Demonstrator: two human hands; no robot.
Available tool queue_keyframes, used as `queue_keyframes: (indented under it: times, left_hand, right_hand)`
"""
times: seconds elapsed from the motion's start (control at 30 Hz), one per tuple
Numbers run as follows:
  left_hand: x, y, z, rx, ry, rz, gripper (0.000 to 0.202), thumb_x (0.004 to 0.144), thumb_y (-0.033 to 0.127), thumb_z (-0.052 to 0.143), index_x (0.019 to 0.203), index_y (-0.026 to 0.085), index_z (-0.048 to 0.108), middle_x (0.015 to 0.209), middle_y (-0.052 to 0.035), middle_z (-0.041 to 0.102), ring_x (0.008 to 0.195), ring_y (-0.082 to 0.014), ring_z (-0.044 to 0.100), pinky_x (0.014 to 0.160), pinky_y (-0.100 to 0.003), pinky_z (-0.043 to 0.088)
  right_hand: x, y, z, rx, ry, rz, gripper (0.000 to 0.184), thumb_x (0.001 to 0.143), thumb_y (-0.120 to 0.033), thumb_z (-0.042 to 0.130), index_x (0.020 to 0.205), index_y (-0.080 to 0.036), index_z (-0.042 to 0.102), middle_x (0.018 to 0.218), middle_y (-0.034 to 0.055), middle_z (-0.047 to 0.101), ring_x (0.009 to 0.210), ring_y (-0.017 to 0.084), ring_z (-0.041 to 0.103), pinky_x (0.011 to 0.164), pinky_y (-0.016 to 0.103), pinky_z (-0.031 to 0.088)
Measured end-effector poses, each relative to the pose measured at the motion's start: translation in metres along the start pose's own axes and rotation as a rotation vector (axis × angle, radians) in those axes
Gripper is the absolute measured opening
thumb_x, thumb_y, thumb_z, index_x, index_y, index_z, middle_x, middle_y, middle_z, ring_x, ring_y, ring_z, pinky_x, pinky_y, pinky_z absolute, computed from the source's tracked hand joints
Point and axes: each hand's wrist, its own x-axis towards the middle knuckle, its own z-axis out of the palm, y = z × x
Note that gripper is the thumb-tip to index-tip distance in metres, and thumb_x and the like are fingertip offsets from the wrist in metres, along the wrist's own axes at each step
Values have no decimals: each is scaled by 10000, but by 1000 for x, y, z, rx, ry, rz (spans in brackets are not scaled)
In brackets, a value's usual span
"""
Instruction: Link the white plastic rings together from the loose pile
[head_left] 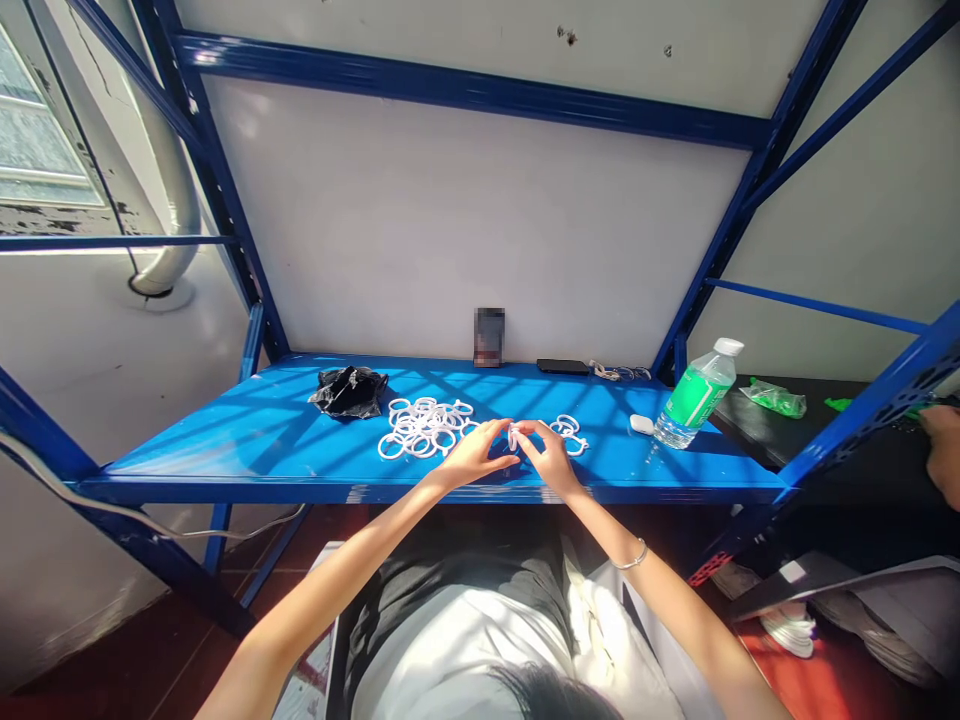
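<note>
My left hand (474, 455) and my right hand (551, 455) meet over the front of the blue shelf (225, 440). Both pinch one small white plastic ring (513, 437) between their fingertips. A large pile of white rings (424, 427) lies just left of my hands. A smaller cluster of white rings (568, 432) lies just right of them. A thin bracelet (632, 558) circles my right wrist.
A crumpled black plastic bag (349, 390) lies at the left rear. A dark phone (563, 366), a cable (619, 373), a small white object (641, 424) and a green-labelled water bottle (694, 396) sit to the right. Another person's hand (943, 450) shows at far right.
</note>
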Motion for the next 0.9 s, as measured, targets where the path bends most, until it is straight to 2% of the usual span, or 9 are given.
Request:
queue_keyframes:
  times: [0.13, 0.3, 0.43, 0.9]
  left_hand:
    - [-1, -4, 5, -53, 29, -31, 559, 854, 468, 594, 1337, 221, 457, 1300, -128, 569, 1134, -267, 575, 881, -392, 516]
    - [1, -1, 4, -150, 74, -47, 468, 859, 452, 583, 1255, 210, 528, 1141, -105, 639, 997, -230, 619, 750, -322, 538]
    - [2, 0, 1, -215, 87, -68, 474, 830, 466, 618, 1219, 203, 549, 1064, -81, 645, 922, -202, 626, 690, -284, 539]
    - [3, 2, -2, -186, 99, -115, 483, 785, 525, 651, 1113, 173, 604, 823, -26, 629, 702, -144, 604, 606, -238, 519]
  right_hand:
    - [1, -2, 0, 37, -35, 16, 236, 915, -413, 542, 992, -224, 661, 953, 60, 694, 917, 221, 661, 847, 394, 538]
    - [1, -1, 1, 64, -47, 31, 217, 904, -416, 558, 977, -235, 653, 973, 51, 691, 917, 212, 657, 848, 376, 538]
    - [2, -1, 1, 75, -46, 28, 220, 897, -410, 567, 988, -226, 647, 950, 49, 691, 885, 203, 657, 822, 363, 542]
    - [2, 4, 2, 85, -6, 27, 191, 893, -380, 587, 968, -214, 645, 918, 46, 676, 851, 189, 648, 787, 333, 543]
